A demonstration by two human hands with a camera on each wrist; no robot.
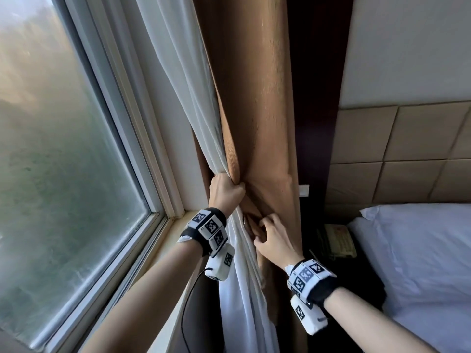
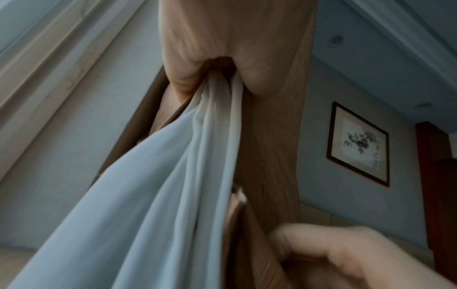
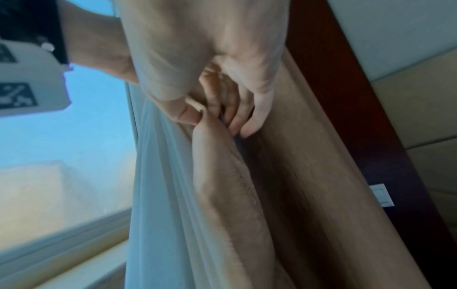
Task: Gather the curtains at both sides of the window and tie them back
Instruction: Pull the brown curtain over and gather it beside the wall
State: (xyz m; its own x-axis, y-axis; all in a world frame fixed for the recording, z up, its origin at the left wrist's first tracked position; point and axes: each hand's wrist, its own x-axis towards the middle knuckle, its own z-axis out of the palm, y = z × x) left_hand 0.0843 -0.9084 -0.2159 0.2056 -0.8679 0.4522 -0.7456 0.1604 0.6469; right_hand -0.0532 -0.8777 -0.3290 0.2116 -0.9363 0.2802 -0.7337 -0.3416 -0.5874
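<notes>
A white sheer curtain (image 1: 178, 85) and a brown curtain (image 1: 254, 98) hang bunched together at the window's right side. My left hand (image 1: 229, 186) grips both in a fist at about sill height, and the sheer (image 2: 185, 176) spills down from it. Just below and to the right, my right hand (image 1: 260, 230) has its fingers curled into the brown fabric. In the right wrist view its thumb and fingertips (image 3: 237, 125) pinch a narrow brown fold (image 3: 222, 176). Whether that fold is a tie-back strap I cannot tell. A small metal piece (image 2: 239, 195) shows beside the sheer.
The window pane (image 1: 63, 149) and its sill (image 1: 163, 240) fill the left. A bed with a white pillow (image 1: 420, 250) and a padded headboard (image 1: 407, 154) stand close on the right. A telephone (image 1: 339, 240) sits on a dark nightstand, under a wall switch (image 1: 303, 189).
</notes>
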